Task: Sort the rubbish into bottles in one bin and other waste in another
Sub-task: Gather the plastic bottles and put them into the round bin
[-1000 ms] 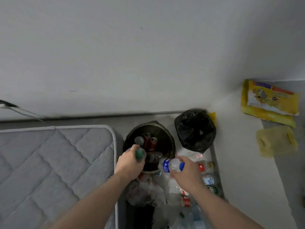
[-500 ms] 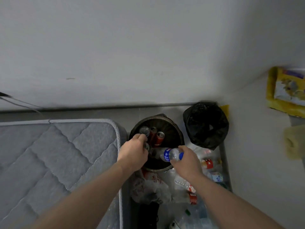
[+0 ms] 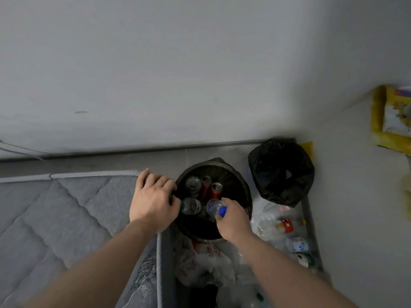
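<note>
Bottles are going into the round dark bin [image 3: 241, 215], which already holds two clear bottles and two red cans [image 3: 211, 189]. The right hand [image 3: 233, 221] pinches a clear bottle with a blue label [image 3: 215, 207] near its base, the far end tipped down inside the bin's mouth; the next move would seem to be simply letting go so it drops among the others. The left hand [image 3: 153, 201] hovers at the bin's left rim, fingers curled; a green-capped bottle [image 3: 190, 206] lies just beside it, and whether it is held I cannot tell. More rubbish lies on the floor [image 3: 282, 227] near the black-bagged bin [image 3: 281, 172].
</note>
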